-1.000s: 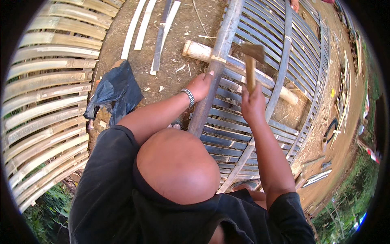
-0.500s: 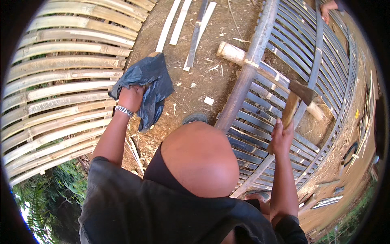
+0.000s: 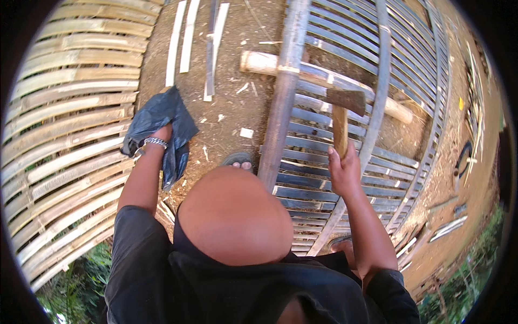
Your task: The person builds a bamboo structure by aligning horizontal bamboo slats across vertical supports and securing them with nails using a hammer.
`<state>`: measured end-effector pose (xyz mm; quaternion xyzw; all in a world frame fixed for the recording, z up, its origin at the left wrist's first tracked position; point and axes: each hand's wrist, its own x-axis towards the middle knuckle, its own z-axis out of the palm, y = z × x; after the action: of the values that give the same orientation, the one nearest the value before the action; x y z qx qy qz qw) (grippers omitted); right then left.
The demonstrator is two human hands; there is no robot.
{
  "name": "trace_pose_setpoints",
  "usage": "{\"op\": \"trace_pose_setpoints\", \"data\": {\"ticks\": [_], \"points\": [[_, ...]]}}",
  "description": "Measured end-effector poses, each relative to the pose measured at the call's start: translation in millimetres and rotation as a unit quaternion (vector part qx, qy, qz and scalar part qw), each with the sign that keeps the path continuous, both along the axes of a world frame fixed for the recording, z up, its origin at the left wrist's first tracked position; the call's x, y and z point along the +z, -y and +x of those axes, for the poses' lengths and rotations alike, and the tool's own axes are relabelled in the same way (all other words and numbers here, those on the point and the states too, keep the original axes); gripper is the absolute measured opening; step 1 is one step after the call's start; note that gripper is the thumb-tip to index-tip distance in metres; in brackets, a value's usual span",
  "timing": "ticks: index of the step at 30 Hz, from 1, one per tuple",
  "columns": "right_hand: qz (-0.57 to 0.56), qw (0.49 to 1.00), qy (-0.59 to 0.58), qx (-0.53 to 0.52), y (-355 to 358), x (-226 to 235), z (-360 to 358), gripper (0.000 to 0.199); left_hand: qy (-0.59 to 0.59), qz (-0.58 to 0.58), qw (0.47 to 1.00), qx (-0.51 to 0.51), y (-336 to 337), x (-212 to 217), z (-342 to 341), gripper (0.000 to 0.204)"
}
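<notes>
My left hand (image 3: 163, 133) is closed on a crumpled black plastic bag (image 3: 171, 109), its fingers mostly hidden in the folds. The bag hangs down past my wrist, beside the pale slatted bamboo panel. In my right hand (image 3: 346, 168) is a hatchet (image 3: 340, 129), gripped by its wooden handle with the dark metal head up and away from me. The hatchet is above a dark slatted bamboo frame (image 3: 308, 181), which lies at my right side.
A pale bamboo slat panel (image 3: 81, 86) runs along the left. Several cut strips (image 3: 188, 43) lie on the dirt ahead. A thick bamboo pole (image 3: 278, 119) edges the dark frame, with a pale bamboo log (image 3: 259, 62) across beneath it. Scraps (image 3: 246, 133) litter the ground.
The scene has shifted left in view. The hatchet now stands more upright, its head turned. My left hand is sunk deeper in the bag. Another person's hand at the upper right is out of view.
</notes>
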<state>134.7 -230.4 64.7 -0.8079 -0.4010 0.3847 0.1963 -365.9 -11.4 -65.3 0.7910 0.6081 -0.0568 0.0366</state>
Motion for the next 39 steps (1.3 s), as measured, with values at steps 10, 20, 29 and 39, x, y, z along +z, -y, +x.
{"op": "trace_pose_setpoints", "data": {"ticks": [10,20,29,39], "points": [[0.002,0.997,-0.05,-0.051,12,4,11,0.036,-0.129,-0.078,0.987,-0.046,-8,29,-1,0.051],[0.064,0.998,0.003,-0.025,14,1,12,0.033,0.094,-0.195,0.962,0.166,-14,44,-4,0.032],[-0.046,0.984,-0.139,-0.1,20,-4,0,0.034,0.421,-0.284,0.766,0.394,21,90,-2,0.021],[0.009,0.988,-0.128,-0.091,36,-13,18,0.035,0.477,-0.2,0.832,0.201,59,177,52,0.011]]}}
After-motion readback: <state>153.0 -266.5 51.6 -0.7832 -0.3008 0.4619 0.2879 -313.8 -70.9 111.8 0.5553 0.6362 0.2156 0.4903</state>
